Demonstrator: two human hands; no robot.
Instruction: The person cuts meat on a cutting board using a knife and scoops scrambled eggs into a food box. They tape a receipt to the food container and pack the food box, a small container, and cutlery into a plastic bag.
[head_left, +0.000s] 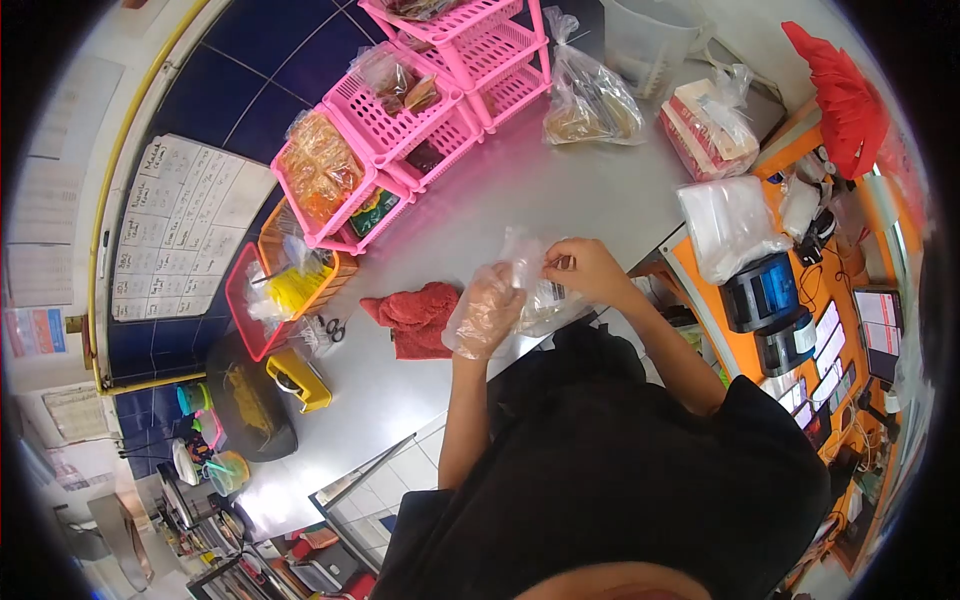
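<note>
My left hand (487, 312) wears a clear plastic glove. Its fingers are curled closed against a clear plastic bag (550, 312) over the front edge of the metal table. Bare, my right hand (587, 270) is beside it, thumb and fingertips pinched together at the bag's upper side. Whatever lies between those fingertips is too small to make out. Crumpled film stands up between the two hands, and the bag's contents are unclear. Just left of my gloved hand lies a red cloth (415, 318).
Pink stacked baskets (400, 130) with bagged food line the wall. Scissors (334, 330), a yellow tape dispenser (300, 382) and a dark bin (250, 410) are at left. A filled plastic bag (590, 95) and a box (708, 130) stand at the back. An orange desk (830, 270) adjoins at right.
</note>
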